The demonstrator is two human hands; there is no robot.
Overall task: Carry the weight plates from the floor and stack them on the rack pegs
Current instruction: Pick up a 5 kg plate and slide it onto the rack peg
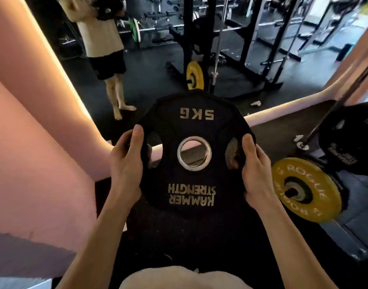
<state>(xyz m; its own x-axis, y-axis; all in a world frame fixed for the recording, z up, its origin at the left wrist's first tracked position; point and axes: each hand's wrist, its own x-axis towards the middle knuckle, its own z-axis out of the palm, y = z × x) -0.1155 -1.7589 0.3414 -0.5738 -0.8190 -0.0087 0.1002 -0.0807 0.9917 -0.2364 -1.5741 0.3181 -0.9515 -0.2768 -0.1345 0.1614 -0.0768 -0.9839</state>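
Note:
A black 5 kg weight plate (194, 184) with gold lettering and a steel-ringed centre hole is held up in front of me, its face toward the camera. My left hand (125, 163) grips its left edge with the thumb on the face. My right hand (256, 170) grips its right edge the same way. To the right, a yellow plate (316, 180) sits on a low peg, and a larger black plate (345, 142) hangs behind it on the rack.
A mirror ahead, framed in pink, reflects a person (103, 49), a black rack (216, 49) and a yellow plate (194, 76). A pink wall (33, 142) stands close on the left. Dark rubber floor (199, 243) lies below.

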